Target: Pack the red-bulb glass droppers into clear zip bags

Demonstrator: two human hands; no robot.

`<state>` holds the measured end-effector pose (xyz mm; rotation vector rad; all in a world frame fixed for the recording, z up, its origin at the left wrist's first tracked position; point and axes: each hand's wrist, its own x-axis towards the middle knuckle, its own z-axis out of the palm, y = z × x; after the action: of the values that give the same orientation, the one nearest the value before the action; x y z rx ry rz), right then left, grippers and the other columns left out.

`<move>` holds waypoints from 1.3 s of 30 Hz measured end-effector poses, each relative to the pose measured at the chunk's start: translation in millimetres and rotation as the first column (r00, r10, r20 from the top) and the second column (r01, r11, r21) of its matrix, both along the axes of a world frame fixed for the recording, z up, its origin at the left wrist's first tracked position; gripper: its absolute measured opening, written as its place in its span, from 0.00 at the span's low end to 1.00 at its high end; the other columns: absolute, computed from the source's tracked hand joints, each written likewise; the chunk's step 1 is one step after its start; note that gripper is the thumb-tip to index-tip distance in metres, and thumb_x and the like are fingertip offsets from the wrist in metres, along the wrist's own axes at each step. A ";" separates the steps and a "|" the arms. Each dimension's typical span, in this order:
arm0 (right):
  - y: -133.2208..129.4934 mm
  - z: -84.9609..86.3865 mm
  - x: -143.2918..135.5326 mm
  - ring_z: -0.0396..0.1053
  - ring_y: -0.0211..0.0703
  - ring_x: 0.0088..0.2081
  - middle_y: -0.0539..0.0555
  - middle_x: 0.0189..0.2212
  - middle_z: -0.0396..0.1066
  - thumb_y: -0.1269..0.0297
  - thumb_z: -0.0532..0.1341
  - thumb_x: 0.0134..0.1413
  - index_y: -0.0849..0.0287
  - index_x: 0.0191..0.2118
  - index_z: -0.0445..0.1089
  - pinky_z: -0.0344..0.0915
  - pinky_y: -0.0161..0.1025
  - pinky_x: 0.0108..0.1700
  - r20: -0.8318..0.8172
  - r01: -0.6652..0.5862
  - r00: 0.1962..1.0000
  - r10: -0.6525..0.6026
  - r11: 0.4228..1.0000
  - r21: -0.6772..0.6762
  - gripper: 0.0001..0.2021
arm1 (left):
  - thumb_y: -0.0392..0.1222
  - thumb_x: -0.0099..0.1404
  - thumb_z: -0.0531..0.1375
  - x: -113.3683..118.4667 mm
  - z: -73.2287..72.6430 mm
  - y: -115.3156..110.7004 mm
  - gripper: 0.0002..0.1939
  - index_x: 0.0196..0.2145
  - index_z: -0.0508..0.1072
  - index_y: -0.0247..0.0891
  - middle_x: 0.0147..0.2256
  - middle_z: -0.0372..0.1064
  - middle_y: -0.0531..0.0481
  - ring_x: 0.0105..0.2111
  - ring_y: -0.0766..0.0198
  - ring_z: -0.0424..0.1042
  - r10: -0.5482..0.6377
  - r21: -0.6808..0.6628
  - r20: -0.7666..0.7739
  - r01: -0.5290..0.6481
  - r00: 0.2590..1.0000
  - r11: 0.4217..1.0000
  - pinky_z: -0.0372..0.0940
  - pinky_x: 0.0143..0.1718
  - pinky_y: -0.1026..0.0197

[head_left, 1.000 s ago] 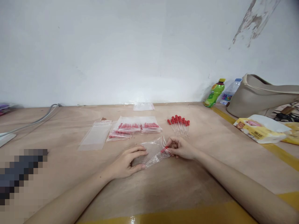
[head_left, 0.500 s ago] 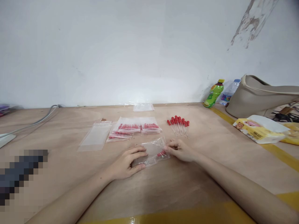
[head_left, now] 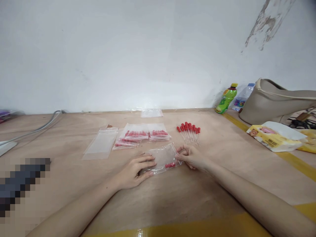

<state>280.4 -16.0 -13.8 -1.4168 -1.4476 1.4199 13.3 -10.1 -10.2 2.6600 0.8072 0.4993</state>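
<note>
On the big brown desk (head_left: 222,184), the left hand (head_left: 134,171) lies nearly flat, fingers spread a little, pressing down one end of a clear bag (head_left: 161,158). The right hand (head_left: 191,156) is curled, pinching the bag's other end with its fingertips. The bag lies flat between both hands, near the desk's middle. Small red droppers (head_left: 170,164) show inside it. How many is hard to see.
</note>
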 end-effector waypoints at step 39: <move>112.3 -26.1 3.4 0.63 0.44 0.40 0.58 0.35 0.64 0.60 0.58 0.42 0.63 0.36 0.66 0.61 0.41 0.44 0.283 0.273 0.738 -0.613 0.654 0.705 0.15 | 0.42 0.65 0.52 1.9 -2.4 0.7 0.17 0.52 0.65 0.44 0.53 0.61 0.48 0.54 0.58 0.59 -0.019 -0.014 0.040 0.020 0.999 1.000 0.52 0.57 0.49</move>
<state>283.8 96.3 -40.0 -1.5867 -1.4966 0.1675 15.2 -9.5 -12.6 2.6339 0.7692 0.5382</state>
